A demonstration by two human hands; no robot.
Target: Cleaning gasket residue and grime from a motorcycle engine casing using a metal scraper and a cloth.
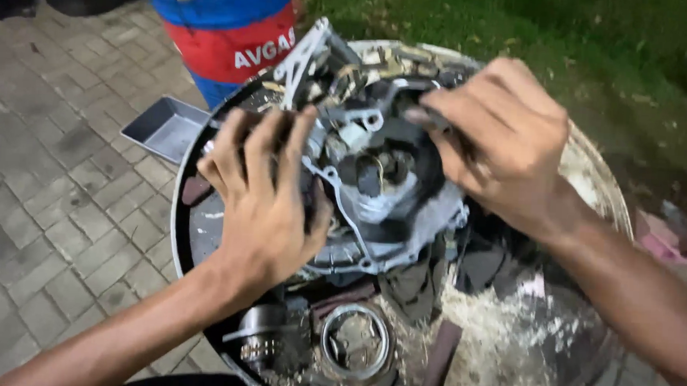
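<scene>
Outdoors, left hand (pixel 269 201) fingers spread on a greasy metal engine casing (pixel 375 195); right hand (pixel 503 139) fingers grip its rim.

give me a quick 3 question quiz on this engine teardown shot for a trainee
1. True or false: the left hand rests on the left side of the engine casing, which sits on a round metal drum top.
2. Which lies nearest the bottom edge of the picture?
A. grey tray
B. metal ring
C. blue and red drum
3. What ground lies under the grey tray: grass or paving bricks?

Key
1. True.
2. B: the metal ring lies in front of the casing; the blue and red drum stands at the far side.
3. Paving bricks; the grass is on the right, beyond the right hand.
</scene>
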